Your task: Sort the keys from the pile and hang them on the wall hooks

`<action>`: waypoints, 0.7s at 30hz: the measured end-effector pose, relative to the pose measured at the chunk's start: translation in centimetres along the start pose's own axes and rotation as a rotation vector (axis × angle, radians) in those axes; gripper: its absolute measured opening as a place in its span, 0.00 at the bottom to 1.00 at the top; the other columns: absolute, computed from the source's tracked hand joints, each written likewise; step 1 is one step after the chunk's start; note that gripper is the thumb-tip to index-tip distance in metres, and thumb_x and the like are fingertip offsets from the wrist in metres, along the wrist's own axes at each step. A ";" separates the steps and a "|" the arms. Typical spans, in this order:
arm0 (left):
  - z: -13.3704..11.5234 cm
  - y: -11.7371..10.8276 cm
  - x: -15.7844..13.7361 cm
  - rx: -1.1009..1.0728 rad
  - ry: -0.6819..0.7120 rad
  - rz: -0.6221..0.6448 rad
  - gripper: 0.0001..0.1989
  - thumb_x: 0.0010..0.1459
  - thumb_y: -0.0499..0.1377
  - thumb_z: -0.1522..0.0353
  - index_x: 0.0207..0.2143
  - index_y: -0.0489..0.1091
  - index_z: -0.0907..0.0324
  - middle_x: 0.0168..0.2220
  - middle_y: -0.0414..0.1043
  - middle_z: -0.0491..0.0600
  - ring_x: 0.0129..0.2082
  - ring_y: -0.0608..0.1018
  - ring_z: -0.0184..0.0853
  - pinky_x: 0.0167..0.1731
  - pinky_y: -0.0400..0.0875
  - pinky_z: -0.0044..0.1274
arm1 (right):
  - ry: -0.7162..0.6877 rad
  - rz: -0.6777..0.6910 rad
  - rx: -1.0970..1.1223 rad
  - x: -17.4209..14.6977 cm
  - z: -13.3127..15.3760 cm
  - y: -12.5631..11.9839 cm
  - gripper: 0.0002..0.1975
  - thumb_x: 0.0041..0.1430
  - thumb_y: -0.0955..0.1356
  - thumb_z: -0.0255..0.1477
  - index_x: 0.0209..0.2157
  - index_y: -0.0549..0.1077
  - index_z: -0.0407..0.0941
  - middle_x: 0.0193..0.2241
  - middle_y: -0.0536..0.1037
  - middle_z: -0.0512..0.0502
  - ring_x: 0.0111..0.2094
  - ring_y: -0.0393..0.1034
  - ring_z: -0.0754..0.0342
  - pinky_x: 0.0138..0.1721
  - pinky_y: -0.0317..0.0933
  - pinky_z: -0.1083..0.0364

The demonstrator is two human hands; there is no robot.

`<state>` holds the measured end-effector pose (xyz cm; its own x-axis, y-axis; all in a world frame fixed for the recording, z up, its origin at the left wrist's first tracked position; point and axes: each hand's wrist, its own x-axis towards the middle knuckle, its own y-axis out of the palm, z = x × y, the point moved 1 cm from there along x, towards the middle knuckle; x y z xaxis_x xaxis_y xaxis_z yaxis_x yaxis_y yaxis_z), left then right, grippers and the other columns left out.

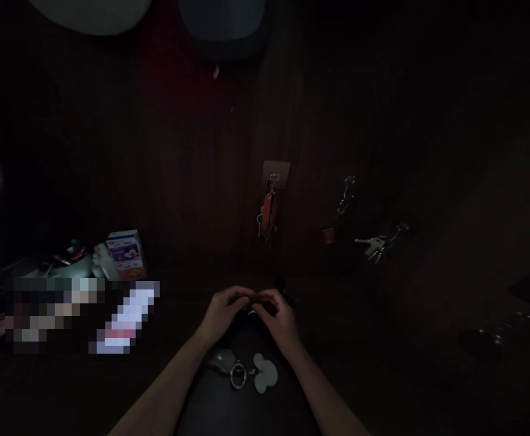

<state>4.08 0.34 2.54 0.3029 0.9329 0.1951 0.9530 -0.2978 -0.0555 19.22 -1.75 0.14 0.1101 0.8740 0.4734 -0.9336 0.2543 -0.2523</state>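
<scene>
My left hand and my right hand meet at the fingertips above the dark surface. Fingers and thumbs of both are pinched around something small and dark that I cannot make out in the dim light. Between my forearms lies a metal key ring. Joined to it on the right is a pale, mouse-head-shaped charm. A greyish rounded piece rests at the ring's left. Just behind my right hand is a small black object whose kind is unclear.
On the wall behind, an orange-red keychain item hangs from a hook plate. Farther right hang a chain with a red tag and a bunch of keys. A printed box stands at the left. Two caps hang above.
</scene>
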 end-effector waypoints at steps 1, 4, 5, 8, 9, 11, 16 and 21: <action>0.1 0.0 0.0 0.023 -0.003 -0.009 0.10 0.51 0.57 0.68 0.36 0.74 0.59 0.36 0.77 0.48 0.36 0.77 0.34 0.35 0.73 0.23 | -0.018 -0.013 -0.028 0.0 -0.1 0.0 0.07 0.50 0.68 0.33 0.32 0.70 0.46 0.29 0.76 0.48 0.34 0.72 0.52 0.36 0.65 0.54; 0.3 0.0 0.1 0.033 -0.030 -0.042 0.12 0.52 0.57 0.65 0.37 0.74 0.59 0.33 0.77 0.48 0.34 0.78 0.34 0.30 0.73 0.22 | -0.059 -0.033 -0.094 -0.1 -0.5 0.0 0.06 0.52 0.67 0.34 0.29 0.72 0.46 0.27 0.76 0.48 0.31 0.71 0.53 0.34 0.65 0.55; 0.4 -0.1 0.2 0.028 -0.033 -0.054 0.13 0.52 0.57 0.64 0.38 0.73 0.59 0.33 0.77 0.48 0.33 0.78 0.34 0.29 0.73 0.22 | -0.061 -0.040 -0.096 -0.1 -0.5 0.0 0.07 0.52 0.67 0.35 0.29 0.72 0.46 0.27 0.76 0.48 0.31 0.71 0.53 0.34 0.65 0.55; 0.6 -0.6 0.4 0.058 -0.012 -0.102 0.15 0.54 0.55 0.62 0.40 0.72 0.59 0.34 0.78 0.49 0.32 0.79 0.34 0.32 0.73 0.23 | -0.020 -0.088 -0.042 0.1 -0.5 -0.3 0.08 0.51 0.68 0.36 0.29 0.73 0.46 0.27 0.77 0.48 0.31 0.71 0.52 0.33 0.65 0.55; 0.6 -0.9 0.4 0.091 0.002 -0.120 0.15 0.55 0.54 0.62 0.41 0.72 0.59 0.35 0.78 0.49 0.32 0.79 0.34 0.33 0.73 0.23 | 0.003 -0.120 -0.014 0.3 -0.4 -0.6 0.08 0.51 0.68 0.36 0.29 0.73 0.46 0.27 0.77 0.48 0.31 0.71 0.52 0.33 0.65 0.55; 0.6 -1.3 0.4 0.200 0.034 -0.146 0.14 0.56 0.53 0.62 0.41 0.72 0.57 0.35 0.78 0.48 0.33 0.79 0.34 0.35 0.73 0.24 | 0.056 -0.199 0.053 0.6 -0.2 -1.1 0.10 0.50 0.69 0.37 0.29 0.72 0.45 0.27 0.77 0.48 0.31 0.72 0.52 0.33 0.66 0.55; 1.0 -2.1 0.2 0.511 0.121 -0.079 0.12 0.56 0.51 0.64 0.36 0.73 0.52 0.37 0.78 0.44 0.40 0.78 0.36 0.42 0.70 0.25 | 0.157 -0.364 0.248 1.4 0.5 -3.1 0.13 0.46 0.71 0.37 0.31 0.71 0.44 0.27 0.78 0.46 0.32 0.74 0.51 0.32 0.66 0.54; 1.9 -2.4 0.4 0.592 0.132 -0.023 0.12 0.56 0.51 0.65 0.36 0.74 0.51 0.37 0.78 0.43 0.40 0.78 0.36 0.42 0.70 0.25 | 0.130 -0.465 0.335 2.6 2.1 -5.6 0.13 0.46 0.72 0.35 0.33 0.71 0.44 0.31 0.79 0.45 0.36 0.74 0.50 0.36 0.66 0.54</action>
<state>1.91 1.82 0.84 0.3148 0.8933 0.3209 0.8122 -0.0786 -0.5780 24.06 -1.77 4.52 0.5551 0.7510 0.3576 -0.8318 0.4969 0.2475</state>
